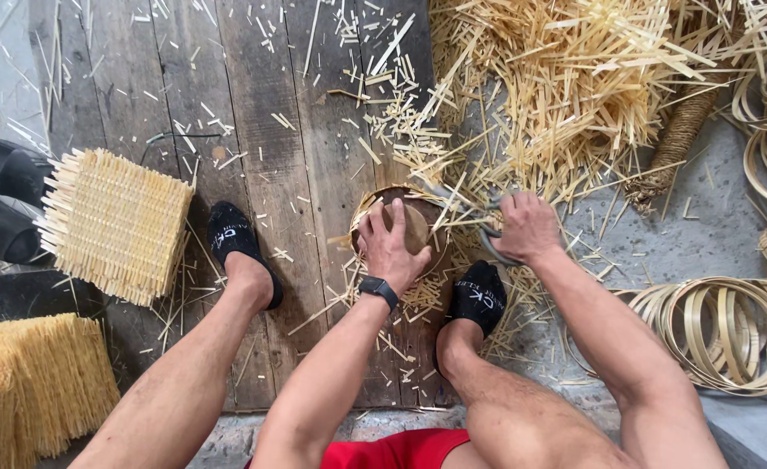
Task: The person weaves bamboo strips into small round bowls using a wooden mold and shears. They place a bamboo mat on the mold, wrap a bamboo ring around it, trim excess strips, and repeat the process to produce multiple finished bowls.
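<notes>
My left hand (390,245), with a black watch on the wrist, presses down on a small round bamboo basket (418,227) that sits on the wooden floor between my feet. My right hand (527,227) grips the handles of metal shears (486,224) beside the basket's right rim, where thin bamboo strips stick out. The blades are mostly hidden among the strips. Both feet wear black socks, the left foot (236,247) on the planks, the right foot (477,295) just below the basket.
A big heap of cut bamboo strips (566,78) lies ahead. Bamboo rings (731,334) lie coiled at right. A woven bamboo block (119,221) and black shoes (10,204) sit at left, with another bristly block (32,382) at bottom left.
</notes>
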A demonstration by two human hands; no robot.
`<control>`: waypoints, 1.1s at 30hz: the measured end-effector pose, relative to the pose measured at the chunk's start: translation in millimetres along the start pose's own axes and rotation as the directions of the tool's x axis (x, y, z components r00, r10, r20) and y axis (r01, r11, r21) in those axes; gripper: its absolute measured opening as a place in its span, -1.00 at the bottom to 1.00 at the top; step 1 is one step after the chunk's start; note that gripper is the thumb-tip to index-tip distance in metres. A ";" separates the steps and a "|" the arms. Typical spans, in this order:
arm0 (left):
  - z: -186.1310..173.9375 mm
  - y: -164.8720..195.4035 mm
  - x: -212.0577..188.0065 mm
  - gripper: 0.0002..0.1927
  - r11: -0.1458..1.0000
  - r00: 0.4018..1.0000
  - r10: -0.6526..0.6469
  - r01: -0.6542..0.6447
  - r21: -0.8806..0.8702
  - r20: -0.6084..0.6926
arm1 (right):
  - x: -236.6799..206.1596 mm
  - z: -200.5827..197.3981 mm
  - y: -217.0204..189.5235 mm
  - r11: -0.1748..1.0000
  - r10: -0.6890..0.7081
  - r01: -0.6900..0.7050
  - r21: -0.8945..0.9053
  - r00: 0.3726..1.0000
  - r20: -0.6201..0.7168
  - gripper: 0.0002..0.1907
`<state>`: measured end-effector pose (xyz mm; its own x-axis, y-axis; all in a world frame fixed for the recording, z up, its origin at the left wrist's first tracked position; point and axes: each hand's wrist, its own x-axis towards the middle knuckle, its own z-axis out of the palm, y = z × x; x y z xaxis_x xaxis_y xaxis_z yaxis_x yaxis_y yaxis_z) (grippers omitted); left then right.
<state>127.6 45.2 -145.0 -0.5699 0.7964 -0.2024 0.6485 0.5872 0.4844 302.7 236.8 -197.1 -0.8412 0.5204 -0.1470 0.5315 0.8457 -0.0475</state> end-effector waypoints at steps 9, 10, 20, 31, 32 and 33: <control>-1.3 -30.2 10.5 0.11 0.944 0.940 0.313 -0.324 0.059 0.137 | -5.2 -1.9 0.1 1.000 0.017 -0.017 0.003 0.988 0.153 -0.49; -3.3 -31.3 13.0 0.12 0.941 0.934 0.324 -0.335 0.056 0.150 | -3.8 -0.3 -1.3 1.000 0.001 0.001 -0.017 0.995 0.102 -0.43; -2.5 -9.0 -6.9 0.15 0.998 0.974 0.048 -0.041 0.036 -0.222 | -3.9 3.5 5.1 0.999 0.019 -0.024 0.048 0.995 0.102 -0.71; 3.6 -19.5 -0.2 0.25 0.996 0.993 0.086 -0.082 0.045 -0.086 | -4.2 5.1 -9.7 0.994 0.095 -0.106 0.033 0.967 0.238 -0.78; 2.0 -19.8 -0.2 0.25 0.993 0.991 0.105 -0.101 0.055 -0.079 | -3.2 7.2 -9.9 0.993 0.092 -0.104 0.052 0.977 0.194 -0.76; 0.4 -19.8 0.3 0.26 0.993 0.992 0.109 -0.106 0.042 -0.061 | -1.7 9.3 -10.2 0.992 0.088 -0.100 0.073 0.985 0.151 -0.74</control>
<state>114.8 33.9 -154.9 -0.5260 0.8451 -0.0960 0.7261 0.5050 0.4666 299.6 226.2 -205.5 -0.7665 0.5690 -0.2979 0.6187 0.7787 -0.1045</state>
